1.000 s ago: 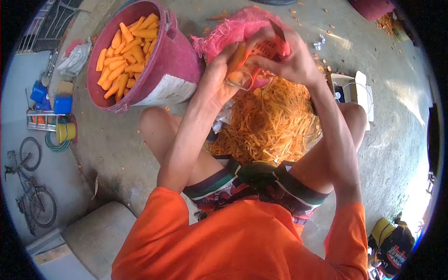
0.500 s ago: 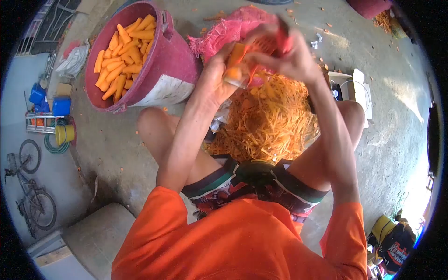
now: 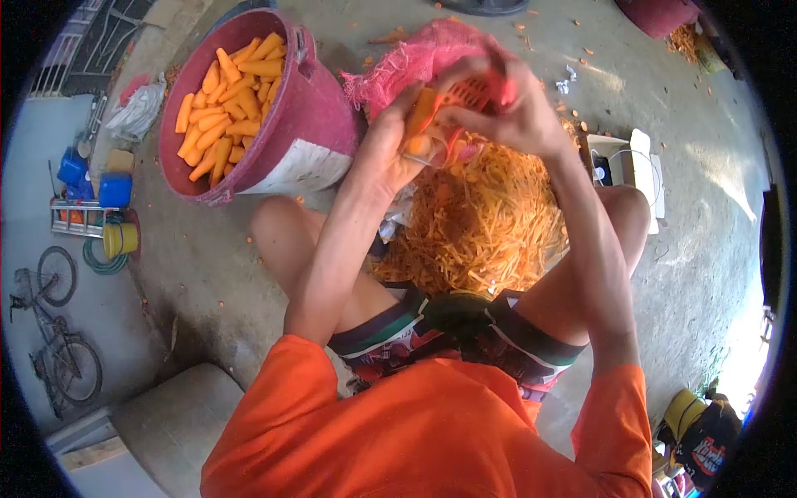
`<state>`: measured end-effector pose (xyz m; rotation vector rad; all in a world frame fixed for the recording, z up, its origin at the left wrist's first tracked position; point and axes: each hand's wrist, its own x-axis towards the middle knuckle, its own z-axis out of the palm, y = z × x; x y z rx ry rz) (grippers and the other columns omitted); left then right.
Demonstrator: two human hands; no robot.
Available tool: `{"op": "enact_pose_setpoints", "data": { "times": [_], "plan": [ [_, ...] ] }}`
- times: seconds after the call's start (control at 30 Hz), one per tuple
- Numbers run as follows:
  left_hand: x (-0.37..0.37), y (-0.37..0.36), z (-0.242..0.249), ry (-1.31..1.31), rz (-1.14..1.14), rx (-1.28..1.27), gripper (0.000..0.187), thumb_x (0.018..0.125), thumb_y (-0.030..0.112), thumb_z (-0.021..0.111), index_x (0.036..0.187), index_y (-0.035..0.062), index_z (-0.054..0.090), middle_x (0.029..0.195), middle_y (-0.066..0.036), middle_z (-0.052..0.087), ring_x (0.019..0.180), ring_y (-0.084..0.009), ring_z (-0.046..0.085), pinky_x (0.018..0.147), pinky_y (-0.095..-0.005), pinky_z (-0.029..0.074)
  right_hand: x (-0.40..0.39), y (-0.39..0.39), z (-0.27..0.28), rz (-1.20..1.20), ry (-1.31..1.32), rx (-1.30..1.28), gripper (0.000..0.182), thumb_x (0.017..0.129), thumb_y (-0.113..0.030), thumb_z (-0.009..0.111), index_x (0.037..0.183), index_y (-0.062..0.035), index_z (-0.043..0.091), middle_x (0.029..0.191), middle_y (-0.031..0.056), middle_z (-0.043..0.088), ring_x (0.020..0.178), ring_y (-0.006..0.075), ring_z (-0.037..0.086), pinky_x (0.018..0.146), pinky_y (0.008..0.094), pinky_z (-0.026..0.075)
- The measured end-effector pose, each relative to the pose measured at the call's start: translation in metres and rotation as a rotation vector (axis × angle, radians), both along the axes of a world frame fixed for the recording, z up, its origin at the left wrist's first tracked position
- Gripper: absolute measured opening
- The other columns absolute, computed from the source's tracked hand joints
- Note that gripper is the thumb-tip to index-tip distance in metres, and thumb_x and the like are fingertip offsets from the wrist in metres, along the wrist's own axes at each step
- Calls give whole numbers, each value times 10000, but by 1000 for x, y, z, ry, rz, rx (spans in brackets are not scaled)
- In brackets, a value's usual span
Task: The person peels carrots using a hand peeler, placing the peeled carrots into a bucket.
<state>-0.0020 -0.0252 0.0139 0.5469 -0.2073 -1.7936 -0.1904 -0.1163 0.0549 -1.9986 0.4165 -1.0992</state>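
Note:
Above a large heap of orange peelings (image 3: 481, 220), my left hand (image 3: 388, 145) is wrapped round an orange carrot (image 3: 422, 112). My right hand (image 3: 527, 112) grips a red peeler with a slotted body (image 3: 470, 93), held against the right side of the carrot. The two hands are close together, and the far fingers of the right one are blurred. Just beyond them lies a pink mesh sack (image 3: 390, 73). To the left stands a dark pink tub (image 3: 320, 108) with many peeled carrots (image 3: 234, 104) inside.
An open white box (image 3: 641, 174) with a cable sits right of the heap. Crumpled white plastic (image 3: 137, 112), blue containers (image 3: 114, 189), a yellow bucket (image 3: 120, 239) and a bicycle (image 3: 62, 332) are at the left. Another pink tub (image 3: 656, 15) stands at the far right.
The whole view has shifted slightly, with the tub and heap appearing a little farther right. Both hands keep their grips, and the red tool shows more clearly beside the carrot.

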Motion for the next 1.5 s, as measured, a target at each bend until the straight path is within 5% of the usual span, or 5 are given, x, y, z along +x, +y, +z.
{"op": "enact_pose_setpoints", "data": {
  "times": [0.97, 1.07, 1.17, 1.4, 1.5],
  "plan": [
    [7, 0, 2, 258, -139, 1, 309, 1046, 230, 506, 1248, 7, 578, 1096, -123, 651, 910, -211, 578, 695, -326, 490, -10, -21, 9, -167, -12, -24, 202, 842, -34, 785, 1028, -24, 707, 918, 62, 723, 906, 144, 670, 833, 301, 533],
    [-10, 6, 20, -32, 30, 68, 273, 1048, 234, 506, 1186, 9, 578, 1022, -104, 629, 880, -198, 561, 674, -315, 464, 5, 14, 12, 66, 36, -347, 137, 881, -31, 737, 1010, -11, 695, 928, 41, 731, 830, 108, 668, 777, 277, 547],
    [-8, 10, 20, -21, 73, 142, 243, 1049, 240, 514, 1094, 12, 581, 956, -96, 614, 842, -201, 552, 649, -317, 446, -12, -20, 1, -92, -77, 171, 153, 844, -11, 752, 987, -5, 698, 927, 63, 730, 852, 139, 680, 794, 298, 543],
    [-1, 8, 14, -117, 2, 29, 225, 1041, 232, 534, 1073, 14, 578, 915, -93, 587, 864, -215, 556, 654, -322, 451, -2, -4, 4, -6, -39, -93, 164, 856, -42, 759, 1002, -3, 696, 932, 48, 734, 846, 119, 684, 788, 268, 542],
    [15, -1, -17, 282, -191, -114, 293, 1051, 201, 488, 1227, -15, 577, 1109, -139, 663, 1020, -203, 635, 822, -390, 565, -16, -29, -3, -195, -69, -14, 162, 861, -28, 761, 1007, -6, 696, 958, 58, 729, 880, 131, 689, 810, 273, 544]
  ]
}}
